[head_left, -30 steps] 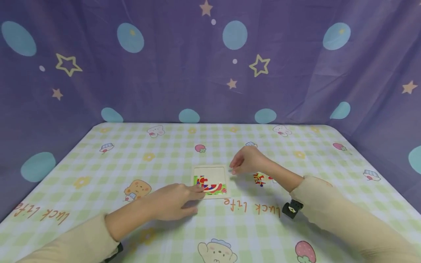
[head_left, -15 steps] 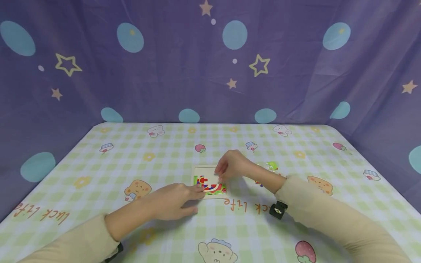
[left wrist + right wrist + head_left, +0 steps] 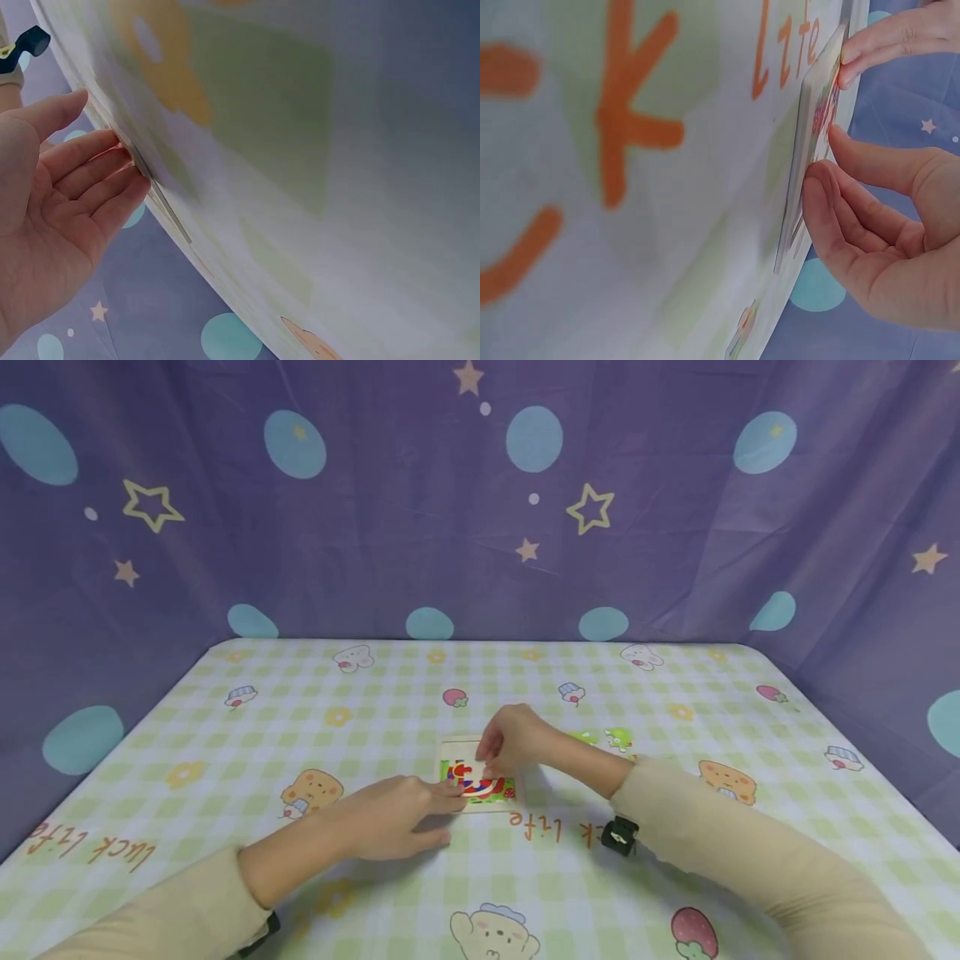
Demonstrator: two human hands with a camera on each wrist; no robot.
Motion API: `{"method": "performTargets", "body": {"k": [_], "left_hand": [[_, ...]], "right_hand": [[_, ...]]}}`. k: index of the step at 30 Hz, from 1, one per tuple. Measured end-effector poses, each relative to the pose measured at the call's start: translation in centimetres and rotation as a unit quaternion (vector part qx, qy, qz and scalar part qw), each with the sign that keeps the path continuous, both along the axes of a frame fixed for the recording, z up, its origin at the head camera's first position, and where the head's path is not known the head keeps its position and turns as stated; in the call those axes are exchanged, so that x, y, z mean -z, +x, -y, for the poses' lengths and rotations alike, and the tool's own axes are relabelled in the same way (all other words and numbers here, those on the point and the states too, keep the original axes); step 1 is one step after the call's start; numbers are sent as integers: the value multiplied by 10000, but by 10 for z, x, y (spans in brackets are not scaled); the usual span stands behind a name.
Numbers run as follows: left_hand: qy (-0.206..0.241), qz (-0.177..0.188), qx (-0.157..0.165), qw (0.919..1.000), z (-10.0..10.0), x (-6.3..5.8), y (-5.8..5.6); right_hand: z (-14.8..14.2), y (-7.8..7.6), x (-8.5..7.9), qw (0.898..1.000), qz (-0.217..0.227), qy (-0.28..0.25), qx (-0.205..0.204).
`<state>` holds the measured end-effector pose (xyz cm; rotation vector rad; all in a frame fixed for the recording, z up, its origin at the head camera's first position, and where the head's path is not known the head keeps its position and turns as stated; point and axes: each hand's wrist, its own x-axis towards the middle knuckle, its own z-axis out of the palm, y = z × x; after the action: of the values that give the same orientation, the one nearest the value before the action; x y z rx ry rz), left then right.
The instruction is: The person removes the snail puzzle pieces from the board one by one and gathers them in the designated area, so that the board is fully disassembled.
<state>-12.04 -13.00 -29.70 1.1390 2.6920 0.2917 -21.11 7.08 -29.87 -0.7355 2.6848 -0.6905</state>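
Observation:
A square jigsaw puzzle board (image 3: 457, 749) with a pale frame lies mid-table. Its near part holds colourful puzzle pieces (image 3: 498, 789) in red, green and blue; bare pale backing shows in its far part. My left hand (image 3: 401, 818) reaches in from the left with straight fingers, their tips resting on the board's near left. Over the board's right side is my right hand (image 3: 517, 739). Its thumb and curled fingers pinch what appears to be a puzzle piece, mostly hidden by the fingers. In the right wrist view those fingertips (image 3: 817, 180) touch the board.
Loose green puzzle pieces (image 3: 618, 739) lie right of the board, partly behind my right forearm. A checked tablecloth (image 3: 390, 893) with printed cartoons covers the table. A purple curtain (image 3: 420, 527) hangs behind it.
My right hand has moved left from beside the board to over its right part. The loose green pieces have come into sight behind that forearm. My left hand has stayed in place.

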Motion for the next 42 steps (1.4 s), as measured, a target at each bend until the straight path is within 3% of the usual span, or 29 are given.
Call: {"method": "performTargets", "body": {"k": [14, 24, 32, 42], "left_hand": [[3, 89, 26, 10000, -1, -2, 0], [51, 58, 64, 10000, 0, -2, -1], [121, 264, 27, 9996, 0, -3, -3], [111, 165, 57, 9998, -1, -2, -3]], "right_hand": [[18, 3, 2, 9994, -181, -209, -195], [17, 0, 0, 9990, 241, -284, -250], [16, -3, -1, 9964, 773, -345, 26], [16, -9, 1, 9906, 1092, -770, 301]]}}
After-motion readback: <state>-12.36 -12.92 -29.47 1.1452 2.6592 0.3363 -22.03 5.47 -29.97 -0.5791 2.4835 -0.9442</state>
